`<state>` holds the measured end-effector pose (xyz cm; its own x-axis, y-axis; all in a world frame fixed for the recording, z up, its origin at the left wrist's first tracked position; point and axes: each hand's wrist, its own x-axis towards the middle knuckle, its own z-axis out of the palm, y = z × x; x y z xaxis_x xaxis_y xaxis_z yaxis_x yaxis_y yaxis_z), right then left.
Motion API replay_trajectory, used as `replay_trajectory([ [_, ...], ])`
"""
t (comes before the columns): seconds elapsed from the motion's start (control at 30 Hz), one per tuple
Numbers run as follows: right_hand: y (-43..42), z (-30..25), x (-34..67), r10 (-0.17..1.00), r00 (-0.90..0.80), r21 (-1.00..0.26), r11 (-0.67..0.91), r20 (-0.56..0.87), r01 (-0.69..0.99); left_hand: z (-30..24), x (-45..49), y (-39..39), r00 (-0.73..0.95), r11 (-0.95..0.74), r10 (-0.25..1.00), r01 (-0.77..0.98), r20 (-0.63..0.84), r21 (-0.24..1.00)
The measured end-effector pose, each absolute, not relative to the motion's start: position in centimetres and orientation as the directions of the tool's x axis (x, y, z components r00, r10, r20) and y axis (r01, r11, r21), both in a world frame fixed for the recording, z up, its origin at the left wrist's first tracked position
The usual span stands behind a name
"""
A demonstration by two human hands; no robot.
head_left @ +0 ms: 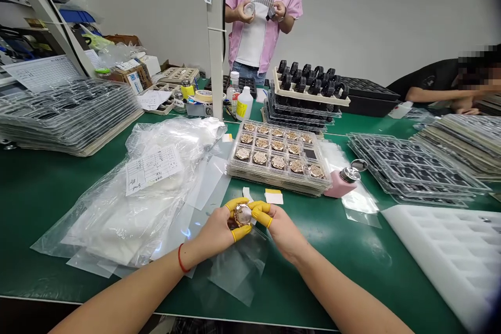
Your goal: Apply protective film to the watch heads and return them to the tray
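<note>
My left hand (219,229) holds a round gold watch case (243,215) at its rim between thumb and fingers. Yellow finger cots cover those fingertips. At the case's right side, the yellow-capped fingers of my right hand (274,222) are pinched together against its pale, shiny face; whether a thin film lies between them is hidden. Just beyond the hands is a stacked clear tray (279,180) with several gold watch cases in its compartments. White and yellow paper pieces (274,197) lie between tray and hands. Clear plastic film (238,271) lies on the table beneath.
Left lies a big plastic bag (117,224) with a written label. A pink pump bottle (340,182) stands right of the tray, near stacked clear trays (415,167) and white foam (442,240). Behind are black watches (309,81), a post (214,36) and two other people.
</note>
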<state>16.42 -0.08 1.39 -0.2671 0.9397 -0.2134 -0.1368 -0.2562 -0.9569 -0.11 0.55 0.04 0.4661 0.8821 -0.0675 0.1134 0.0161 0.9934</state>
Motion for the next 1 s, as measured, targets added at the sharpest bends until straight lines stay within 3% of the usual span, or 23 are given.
replay_trajectory([
  [0.63,-0.4,0.7,16.4,0.958,-0.234,-0.984,-0.176,-0.164,-0.032,0.2,0.0,0.5,0.483,-0.031,0.874,0.155,-0.048,0.987],
  [0.7,-0.4,0.6,16.4,0.967,-0.215,-0.990,-0.125,-0.135,0.059,0.1,0.0,0.5,0.478,-0.022,0.877,0.148,-0.052,0.989],
  [0.8,0.2,0.7,17.3,0.989,-0.149,-0.941,0.036,-0.016,0.337,0.1,0.0,0.7,0.467,0.059,0.879,0.102,-0.100,0.993],
  [0.9,1.8,0.5,19.4,0.988,-0.108,-0.742,0.154,0.110,0.653,0.0,0.0,0.8,0.459,0.157,0.874,0.040,-0.157,0.987],
  [1.0,3.6,-0.7,21.6,0.979,-0.144,-0.467,0.197,0.146,0.862,-0.2,-0.1,0.8,0.465,0.199,0.867,-0.001,-0.176,0.980],
])
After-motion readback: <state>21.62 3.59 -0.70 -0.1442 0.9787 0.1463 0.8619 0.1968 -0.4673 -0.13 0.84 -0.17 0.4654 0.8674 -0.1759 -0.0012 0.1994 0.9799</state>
